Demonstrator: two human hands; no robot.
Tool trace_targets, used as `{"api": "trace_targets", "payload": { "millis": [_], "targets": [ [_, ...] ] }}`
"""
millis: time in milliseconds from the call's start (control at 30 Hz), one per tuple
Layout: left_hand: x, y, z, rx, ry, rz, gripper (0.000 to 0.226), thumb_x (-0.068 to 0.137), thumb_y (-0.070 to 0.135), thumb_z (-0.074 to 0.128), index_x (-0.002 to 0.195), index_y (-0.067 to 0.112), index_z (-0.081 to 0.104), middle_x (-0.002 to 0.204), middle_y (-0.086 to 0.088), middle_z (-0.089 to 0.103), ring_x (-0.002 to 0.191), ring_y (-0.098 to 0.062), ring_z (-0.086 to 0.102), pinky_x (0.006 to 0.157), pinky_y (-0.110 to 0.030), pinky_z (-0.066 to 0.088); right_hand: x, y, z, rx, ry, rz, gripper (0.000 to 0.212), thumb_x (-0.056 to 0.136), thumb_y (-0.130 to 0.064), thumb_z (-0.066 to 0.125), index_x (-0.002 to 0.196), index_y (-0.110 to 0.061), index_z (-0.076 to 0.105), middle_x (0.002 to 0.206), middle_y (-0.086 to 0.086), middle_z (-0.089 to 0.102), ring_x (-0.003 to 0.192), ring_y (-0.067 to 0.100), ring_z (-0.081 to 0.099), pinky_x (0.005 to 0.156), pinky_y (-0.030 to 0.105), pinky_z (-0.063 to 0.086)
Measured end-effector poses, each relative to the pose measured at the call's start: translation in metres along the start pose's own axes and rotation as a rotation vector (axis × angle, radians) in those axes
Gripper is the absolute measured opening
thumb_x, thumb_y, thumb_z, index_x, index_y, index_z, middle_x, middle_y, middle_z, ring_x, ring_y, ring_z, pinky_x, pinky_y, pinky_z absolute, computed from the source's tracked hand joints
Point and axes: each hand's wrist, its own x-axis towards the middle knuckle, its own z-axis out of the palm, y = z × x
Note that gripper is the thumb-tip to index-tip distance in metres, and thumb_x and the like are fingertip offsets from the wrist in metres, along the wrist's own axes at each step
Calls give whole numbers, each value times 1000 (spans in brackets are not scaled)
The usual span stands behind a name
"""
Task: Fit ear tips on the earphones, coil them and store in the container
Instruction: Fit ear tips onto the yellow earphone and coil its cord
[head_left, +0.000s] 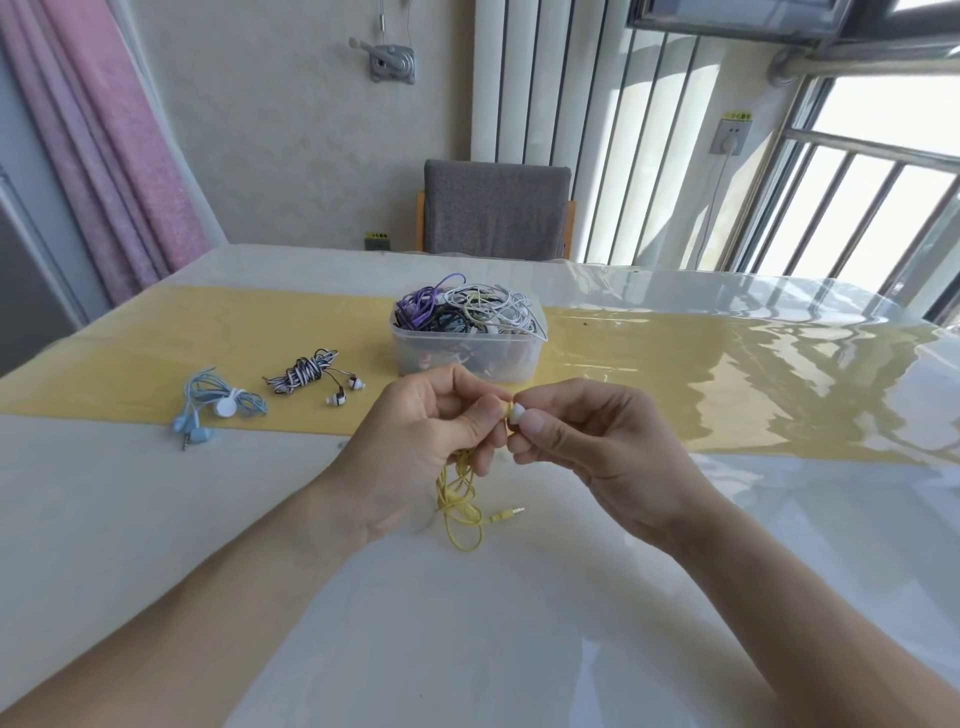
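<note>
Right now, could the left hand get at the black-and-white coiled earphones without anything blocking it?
Probably yes: bare table lies between the left hand and the black-and-white earphones. But it grips the yellow earphones while the right hand pinches the white ear tip, so it must let go first.

yellow earphones (457, 499) | white ear tip (518, 414) | yellow runner (208, 332) | pink curtain (119, 145)
</note>
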Motion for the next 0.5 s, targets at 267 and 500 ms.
{"api": "trace_targets", "payload": {
  "millis": [267, 500],
  "targets": [
    [-1, -5, 2, 104, 52, 55, 11, 92, -5, 57, 83, 2, 58, 60, -8, 60, 50, -21, 47, 52, -26, 41, -1, 3, 0, -94, 13, -29, 20, 75, -14, 76, 90, 0, 75, 80, 21, 73, 72, 25, 67, 71, 30, 55],
    [0, -14, 4, 83, 91, -25, 13, 91, -7, 57, 84, 3, 59, 57, -6, 61, 46, -17, 46, 49, -24, 41, -2, 4, -1, -319, 48, -95, 9, 82, -7, 77, 90, -1, 76, 79, 19, 75, 73, 28, 69, 77, 40, 57]
  ]
}}
